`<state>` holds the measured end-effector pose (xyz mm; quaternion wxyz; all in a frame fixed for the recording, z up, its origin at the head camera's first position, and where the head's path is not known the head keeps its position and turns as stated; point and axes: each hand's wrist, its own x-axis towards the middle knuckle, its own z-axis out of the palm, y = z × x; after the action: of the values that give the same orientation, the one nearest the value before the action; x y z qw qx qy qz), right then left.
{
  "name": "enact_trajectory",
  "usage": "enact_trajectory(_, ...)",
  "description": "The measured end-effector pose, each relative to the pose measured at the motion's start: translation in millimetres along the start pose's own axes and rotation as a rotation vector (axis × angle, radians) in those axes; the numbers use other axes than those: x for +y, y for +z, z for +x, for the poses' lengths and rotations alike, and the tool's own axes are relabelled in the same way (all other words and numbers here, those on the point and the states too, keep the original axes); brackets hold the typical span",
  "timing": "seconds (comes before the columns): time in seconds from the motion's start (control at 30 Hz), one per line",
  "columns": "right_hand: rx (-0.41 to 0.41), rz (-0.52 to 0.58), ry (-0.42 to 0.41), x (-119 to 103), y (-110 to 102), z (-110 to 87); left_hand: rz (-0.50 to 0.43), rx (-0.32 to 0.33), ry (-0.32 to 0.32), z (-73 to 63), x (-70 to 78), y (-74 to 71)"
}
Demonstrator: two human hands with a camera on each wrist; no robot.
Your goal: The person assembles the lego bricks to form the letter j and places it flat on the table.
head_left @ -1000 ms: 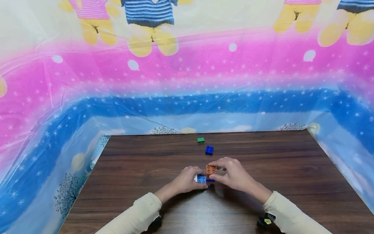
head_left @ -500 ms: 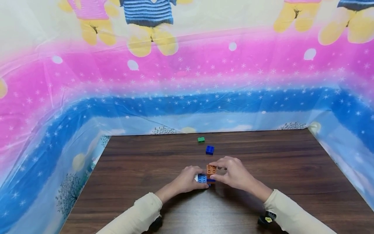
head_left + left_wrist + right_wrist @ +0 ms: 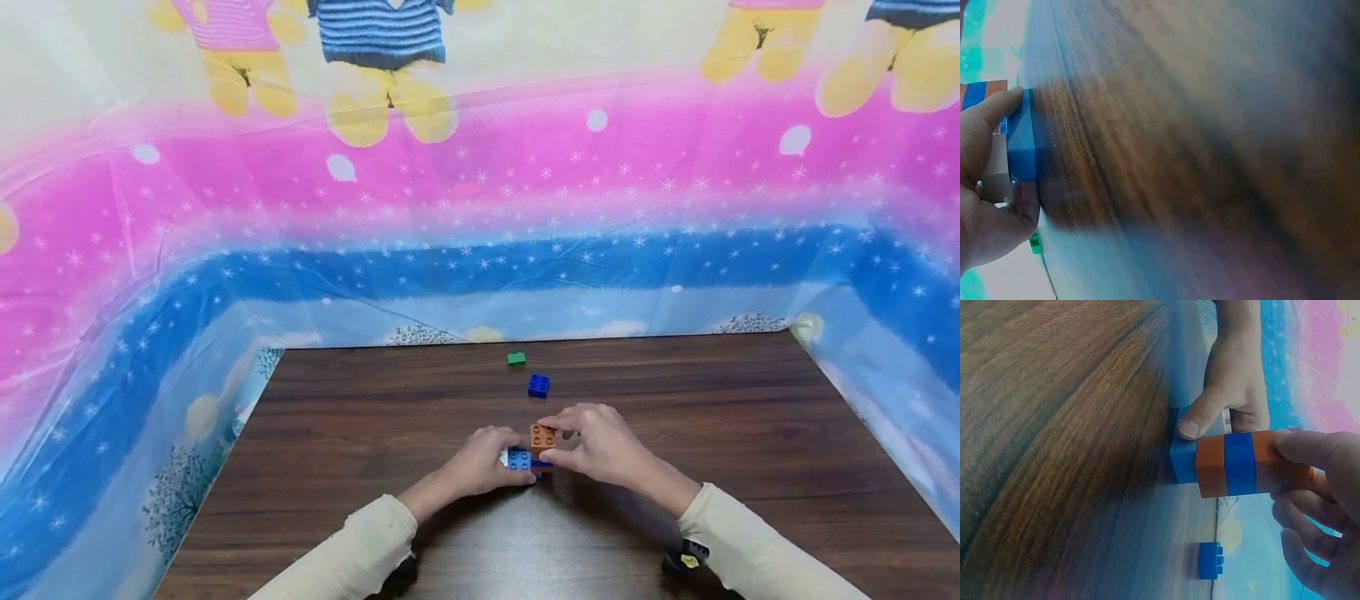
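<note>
Toy building bricks are joined into a small tower standing on the wooden table (image 3: 360,417). In the right wrist view its base is a light blue brick (image 3: 1183,459), with an orange brick (image 3: 1211,465), a dark blue brick (image 3: 1240,464) and more orange (image 3: 1267,465) stacked on it. My left hand (image 3: 480,461) grips the base, its thumb along the near side; a white brick (image 3: 997,167) sits on the base within that hand. My right hand (image 3: 603,450) pinches the orange top (image 3: 542,437) between thumb and fingers. Studs of a light blue brick (image 3: 519,460) show beside the tower.
Behind the hands lies a loose dark blue brick (image 3: 538,385), with a green brick (image 3: 516,358) farther back. A printed cloth (image 3: 480,258) hangs around the table's back and sides.
</note>
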<state>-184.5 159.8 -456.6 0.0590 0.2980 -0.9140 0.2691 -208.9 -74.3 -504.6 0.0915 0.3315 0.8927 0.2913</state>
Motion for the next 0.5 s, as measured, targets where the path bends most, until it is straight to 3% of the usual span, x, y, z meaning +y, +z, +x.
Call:
enact_trajectory(0.17, -0.028, 0.054, 0.014, 0.7, 0.0, -1.4, -0.003, -0.005, -0.007, -1.2, 0.4, 0.4)
enact_trajectory(0.5, 0.000, 0.059, 0.044, -0.3, 1.7, -1.0, -0.012, -0.003, -0.008, -0.1, 0.1, 0.3)
